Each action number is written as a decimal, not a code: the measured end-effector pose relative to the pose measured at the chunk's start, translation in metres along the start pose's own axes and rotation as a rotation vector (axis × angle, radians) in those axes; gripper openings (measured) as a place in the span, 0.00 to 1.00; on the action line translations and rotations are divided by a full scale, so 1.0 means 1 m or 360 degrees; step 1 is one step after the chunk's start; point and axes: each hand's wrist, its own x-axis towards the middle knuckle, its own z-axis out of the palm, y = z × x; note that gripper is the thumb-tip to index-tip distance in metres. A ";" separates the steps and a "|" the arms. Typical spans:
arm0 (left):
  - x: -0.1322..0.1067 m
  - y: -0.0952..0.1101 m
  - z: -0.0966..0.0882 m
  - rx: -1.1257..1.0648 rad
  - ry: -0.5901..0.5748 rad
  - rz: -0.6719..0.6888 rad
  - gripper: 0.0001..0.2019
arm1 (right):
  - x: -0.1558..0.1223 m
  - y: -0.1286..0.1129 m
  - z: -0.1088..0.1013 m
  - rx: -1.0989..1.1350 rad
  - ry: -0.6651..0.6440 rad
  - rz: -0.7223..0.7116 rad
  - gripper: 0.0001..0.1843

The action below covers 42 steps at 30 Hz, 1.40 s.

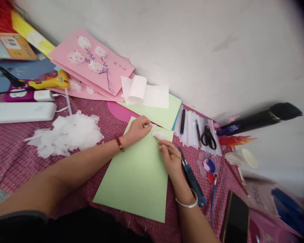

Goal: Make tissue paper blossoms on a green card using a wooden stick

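A light green sheet of paper (131,182) lies in front of me, with both hands over its far part. My left hand (139,129) is closed in a pinch; what sits between its fingertips is too small to make out. In my right hand (171,161) is a thin brown stick (174,152), gripped like a pen. Its tip reaches a small pale piece of paper (169,135) near the sheet's top edge. A whitish dab (160,134) is on that piece. To the left lies a pile of white tissue pieces (68,133).
Pink sheets with white flowers (91,64) and a folded white paper (154,94) lie behind. A yellow glue gun (53,81) and white power bank (22,112) are left. Scissors (209,137), a paint palette (208,167), a paintbrush (213,199) and a phone (235,216) lie right.
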 end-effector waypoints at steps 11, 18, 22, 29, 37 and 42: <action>0.000 0.002 -0.003 0.0165 -0.0039 0.0047 0.06 | -0.002 0.005 -0.001 -0.0071 0.0149 0.0031 0.12; 0.000 0.000 0.000 0.0480 -0.0424 0.0113 0.07 | -0.004 0.003 -0.002 0.0130 0.0177 0.0062 0.11; 0.000 0.002 -0.001 0.0465 -0.0429 0.0022 0.06 | -0.004 0.001 -0.003 0.0139 0.0115 0.0110 0.12; 0.000 0.001 -0.001 0.0492 -0.0434 0.0032 0.06 | -0.003 0.006 -0.002 0.0119 0.0154 0.0096 0.10; -0.001 0.000 0.001 0.0349 -0.0312 0.0097 0.05 | 0.000 0.003 -0.001 0.0120 0.0183 0.0064 0.09; -0.004 0.003 0.000 0.0189 -0.0182 0.0163 0.06 | 0.002 0.005 -0.001 0.0132 0.0198 0.0105 0.11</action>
